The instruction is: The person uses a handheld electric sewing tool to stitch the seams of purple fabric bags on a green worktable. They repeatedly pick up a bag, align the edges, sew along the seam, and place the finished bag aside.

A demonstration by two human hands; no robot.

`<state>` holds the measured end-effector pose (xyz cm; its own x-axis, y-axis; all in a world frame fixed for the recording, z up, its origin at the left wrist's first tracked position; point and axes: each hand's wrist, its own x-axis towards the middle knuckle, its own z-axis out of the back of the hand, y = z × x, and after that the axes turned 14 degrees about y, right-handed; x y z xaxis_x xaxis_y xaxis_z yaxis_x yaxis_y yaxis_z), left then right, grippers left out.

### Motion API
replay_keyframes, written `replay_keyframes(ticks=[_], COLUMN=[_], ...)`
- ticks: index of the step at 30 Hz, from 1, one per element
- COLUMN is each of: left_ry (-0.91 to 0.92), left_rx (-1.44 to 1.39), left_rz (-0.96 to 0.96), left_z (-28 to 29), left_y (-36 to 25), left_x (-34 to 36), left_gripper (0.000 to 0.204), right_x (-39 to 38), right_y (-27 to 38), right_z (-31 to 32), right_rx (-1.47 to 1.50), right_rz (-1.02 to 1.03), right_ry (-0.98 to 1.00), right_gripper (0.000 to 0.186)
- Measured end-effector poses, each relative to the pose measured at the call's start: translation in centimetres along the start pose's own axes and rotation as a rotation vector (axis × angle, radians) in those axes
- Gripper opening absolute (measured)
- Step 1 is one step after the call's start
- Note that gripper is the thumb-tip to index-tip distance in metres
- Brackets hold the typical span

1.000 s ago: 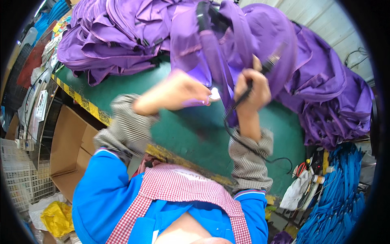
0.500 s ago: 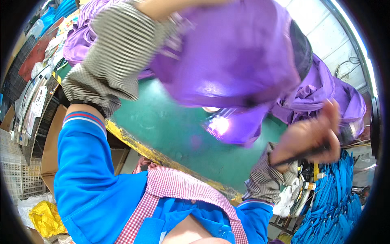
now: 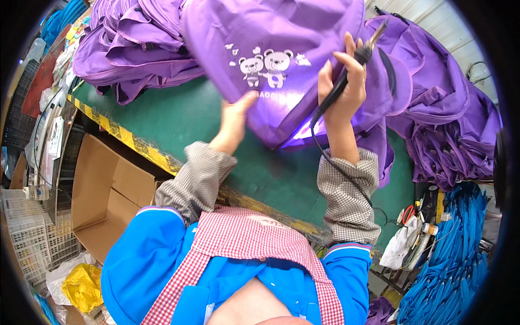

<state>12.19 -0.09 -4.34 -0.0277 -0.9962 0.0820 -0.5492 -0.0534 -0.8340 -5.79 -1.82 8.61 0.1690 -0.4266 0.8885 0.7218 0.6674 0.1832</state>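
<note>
Standing containers: a cardboard box [image 3: 138, 189], open with its brown inner walls showing, is left of the green table [image 3: 281, 181]; a white lattice crate [image 3: 32, 230] is farther left, its contents too unclear to tell.
Purple bag [image 3: 290, 46]: raised over the table's middle, printed side (two pale bears, heads toward the table's far side) facing up, lower corner pointing at the table's near edge; its inside is hidden.
Black-handled tool [image 3: 340, 86]: above the table's right half, long axis slanting, metal tip toward the table's far right, cord end toward its near edge.
Right hand [image 3: 349, 97]: fingers curled around the handle, tip jutting beyond them, cord end leaving below the palm.
Left hand [image 3: 233, 122]: pinching the bag's edge on the table's left half, thumb on the printed side, fingers mostly hidden behind.
Purple heaps [image 3: 135, 49]: along the table's far left and right.
</note>
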Motion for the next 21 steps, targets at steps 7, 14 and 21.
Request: replay_keyframes(ticks=[7,14,21], left_ry=[0.464,0.401,0.329], left_rx=[0.186,0.489,0.244], left_rz=[0.191,0.078,0.001], left_z=[-5.7,-6.7,-6.4], left_y=[1.7,1.8,2.0], left_x=[-1.1,-1.4,-2.0], left_gripper=[0.026,0.022,0.018], right_x=[1.2,-0.7,-8.1], right_y=[-2.2,-3.2,4.9], right_z=[-1.7,-0.9,4.9], right_rx=[-0.134,-0.184,0.042], right_rz=[0.045,0.058,-0.098], right_ry=[0.071,0.05,-0.013], right_gripper=[0.029,0.026,0.026])
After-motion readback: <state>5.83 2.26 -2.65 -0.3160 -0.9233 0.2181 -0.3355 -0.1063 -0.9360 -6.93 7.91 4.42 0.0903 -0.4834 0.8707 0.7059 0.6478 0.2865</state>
